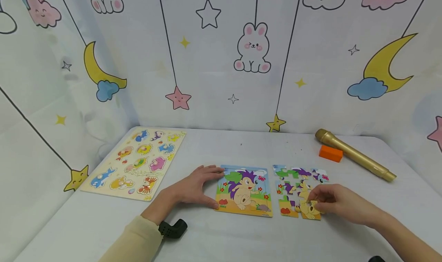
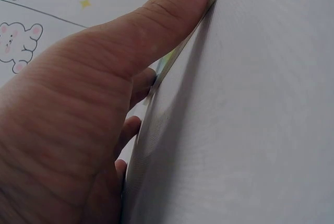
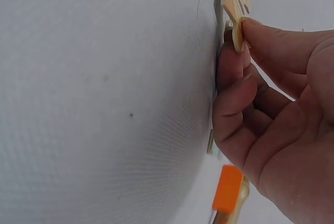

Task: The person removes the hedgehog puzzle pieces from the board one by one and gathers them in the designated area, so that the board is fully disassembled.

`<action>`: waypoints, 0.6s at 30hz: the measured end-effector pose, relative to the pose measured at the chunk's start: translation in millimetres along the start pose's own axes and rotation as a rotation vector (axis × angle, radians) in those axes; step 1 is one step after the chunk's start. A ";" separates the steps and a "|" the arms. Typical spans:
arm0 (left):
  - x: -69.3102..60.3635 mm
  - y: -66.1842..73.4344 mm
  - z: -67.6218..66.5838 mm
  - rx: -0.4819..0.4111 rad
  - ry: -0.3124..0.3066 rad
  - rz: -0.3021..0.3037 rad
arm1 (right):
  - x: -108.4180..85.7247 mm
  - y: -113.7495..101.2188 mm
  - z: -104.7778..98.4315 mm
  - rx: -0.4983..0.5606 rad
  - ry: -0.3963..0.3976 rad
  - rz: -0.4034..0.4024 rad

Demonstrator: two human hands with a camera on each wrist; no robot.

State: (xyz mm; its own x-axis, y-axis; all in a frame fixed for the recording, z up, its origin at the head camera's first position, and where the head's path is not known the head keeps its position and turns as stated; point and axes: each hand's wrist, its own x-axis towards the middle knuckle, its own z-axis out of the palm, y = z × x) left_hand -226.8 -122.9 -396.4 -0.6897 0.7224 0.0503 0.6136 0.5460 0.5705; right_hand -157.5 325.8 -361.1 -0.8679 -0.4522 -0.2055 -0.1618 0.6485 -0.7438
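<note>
A square hedgehog puzzle board lies flat on the white table. My left hand rests at its left side, fingers spread, with the thumb touching the board's edge near the lower corner. To the board's right, separate hedgehog jigsaw pieces lie in a loose square with gaps between them. Over the lower right of these pieces, my right hand pinches a yellowish puzzle piece between thumb and forefinger. Part of that piece is hidden behind the fingers in the head view.
At the left lies a large sea-animal peg board. An orange block and a gold microphone lie at the back right. Behind the table hangs a white printed curtain.
</note>
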 end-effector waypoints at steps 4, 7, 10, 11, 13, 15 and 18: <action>0.4 -0.3 0.2 0.001 0.003 0.000 | -0.4 -0.1 1.3 -0.060 0.029 -0.003; 0.5 -0.6 0.5 0.002 0.003 -0.002 | -1.3 -0.6 2.4 -0.085 0.046 -0.009; 0.9 -1.5 0.9 0.009 -0.001 -0.008 | -1.9 -0.5 3.8 -0.091 0.057 -0.010; 0.9 -1.6 1.0 0.011 -0.003 -0.011 | -2.1 -0.7 4.5 -0.095 0.063 -0.013; 1.1 -1.8 1.0 0.014 -0.003 -0.013 | -2.3 -0.8 5.7 -0.106 0.075 -0.017; 0.8 -1.5 0.7 0.011 -0.004 -0.009 | -2.5 -1.8 6.8 -0.110 0.085 -0.017; 0.4 -1.1 0.7 0.003 -0.003 0.000 | -2.7 -3.0 6.8 -0.116 0.096 -0.008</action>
State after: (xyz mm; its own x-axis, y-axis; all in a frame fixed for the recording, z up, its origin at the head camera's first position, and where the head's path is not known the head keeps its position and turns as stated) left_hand -227.5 -123.0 -397.5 -0.6888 0.7233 0.0481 0.6146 0.5475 0.5679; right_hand -151.5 320.9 -362.7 -0.9063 -0.4008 -0.1340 -0.2173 0.7140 -0.6656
